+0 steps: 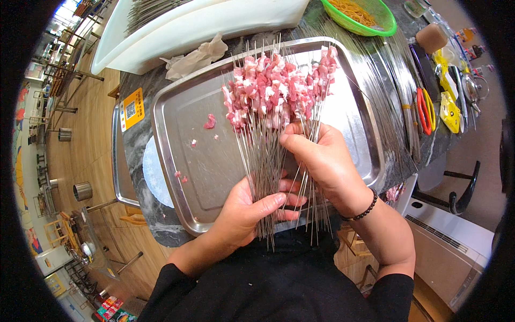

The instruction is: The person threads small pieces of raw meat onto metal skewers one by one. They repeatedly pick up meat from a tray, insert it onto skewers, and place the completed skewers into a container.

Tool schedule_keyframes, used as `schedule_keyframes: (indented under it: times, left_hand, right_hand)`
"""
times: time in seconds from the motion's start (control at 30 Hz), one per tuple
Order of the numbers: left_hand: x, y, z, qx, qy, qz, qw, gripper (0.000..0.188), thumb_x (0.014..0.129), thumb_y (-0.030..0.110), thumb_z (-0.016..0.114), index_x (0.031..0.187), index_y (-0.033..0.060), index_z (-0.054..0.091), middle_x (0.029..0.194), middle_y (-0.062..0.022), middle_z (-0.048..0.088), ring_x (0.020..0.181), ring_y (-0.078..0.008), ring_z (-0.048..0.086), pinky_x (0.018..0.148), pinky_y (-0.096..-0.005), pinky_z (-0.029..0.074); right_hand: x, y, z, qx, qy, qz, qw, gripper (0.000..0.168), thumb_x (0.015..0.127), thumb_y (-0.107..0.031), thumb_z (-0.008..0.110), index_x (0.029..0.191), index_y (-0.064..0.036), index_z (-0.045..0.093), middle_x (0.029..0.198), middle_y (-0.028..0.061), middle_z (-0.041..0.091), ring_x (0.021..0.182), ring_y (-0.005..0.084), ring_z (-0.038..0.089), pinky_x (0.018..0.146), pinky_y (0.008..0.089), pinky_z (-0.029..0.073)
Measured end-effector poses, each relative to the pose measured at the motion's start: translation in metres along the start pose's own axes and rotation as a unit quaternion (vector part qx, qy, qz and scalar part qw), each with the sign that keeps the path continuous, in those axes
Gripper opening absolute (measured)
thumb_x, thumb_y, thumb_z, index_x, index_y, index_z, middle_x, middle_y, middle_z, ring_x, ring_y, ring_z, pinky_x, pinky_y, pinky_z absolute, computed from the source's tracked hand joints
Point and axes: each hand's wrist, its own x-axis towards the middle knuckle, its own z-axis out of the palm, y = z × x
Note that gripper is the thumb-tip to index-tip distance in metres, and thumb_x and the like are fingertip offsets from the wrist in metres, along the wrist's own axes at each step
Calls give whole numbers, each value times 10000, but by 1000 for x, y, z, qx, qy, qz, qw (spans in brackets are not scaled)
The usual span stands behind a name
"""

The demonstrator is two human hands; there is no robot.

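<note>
My left hand [253, 209] cradles a thick bundle of thin metal skewers [263, 161] by their bare lower ends. Small chunks of raw pink meat [265, 88] with white fat are threaded on the upper part of the bundle. My right hand [322, 157] grips a smaller bunch of the meat skewers, pinched just below the meat between thumb and fingers. This bunch leans to the right beside the larger bundle. Both bunches are above a rectangular stainless steel tray [209, 161]. One loose meat piece [209, 121] and several tiny scraps lie on the tray's left side.
Bare metal skewers [386, 88] lie along the tray's right side. A white plastic bin [201, 28] with more skewers and a green basket [362, 20] stand at the back. Red-and-yellow-handled scissors [424, 110] lie right. Crumpled paper [197, 58] touches the tray's far edge.
</note>
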Motion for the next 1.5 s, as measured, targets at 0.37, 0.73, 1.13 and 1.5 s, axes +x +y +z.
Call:
schedule_keyframes:
  times: [0.37, 0.73, 1.13, 1.5]
  left_hand:
    - [1, -4, -5, -6, -10, 22, 1000, 403, 908, 32, 565, 1280, 7, 412, 1141, -146, 576, 1021, -282, 625, 784, -373, 575]
    - [2, -9, -3, -11, 22, 47, 999, 335, 890, 76, 597, 1189, 7, 463, 1024, -141, 618, 936, -269, 650, 785, -381, 575]
    - [-14, -9, -9, -57, 45, 98, 993, 275, 988, 250, 492, 1154, 33, 464, 716, -19, 479, 489, -99, 458, 427, -259, 421]
    - [-10, 59, 73, 802, 12, 549, 233, 353, 772, 125, 607, 1118, 60, 588, 964, -99, 621, 1012, -239, 606, 1030, -493, 373]
  right_hand:
    - [-4, -13, 3, -40, -18, 31, 999, 82, 815, -115, 593, 845, -39, 592, 707, 21, 596, 571, 101, 547, 452, 270, 454]
    - [7, 13, -18, -54, -48, -68, 995, 117, 837, -153, 507, 764, -71, 549, 589, -15, 480, 491, 77, 433, 460, 218, 347]
    - [-20, 20, -24, 117, -48, -75, 989, 169, 992, -266, 495, 951, -102, 510, 542, -34, 384, 383, 69, 345, 346, 232, 268]
    - [-73, -6, -26, -168, -174, -188, 952, 271, 934, -275, 590, 1044, -33, 537, 670, -10, 533, 519, 61, 490, 436, 211, 382]
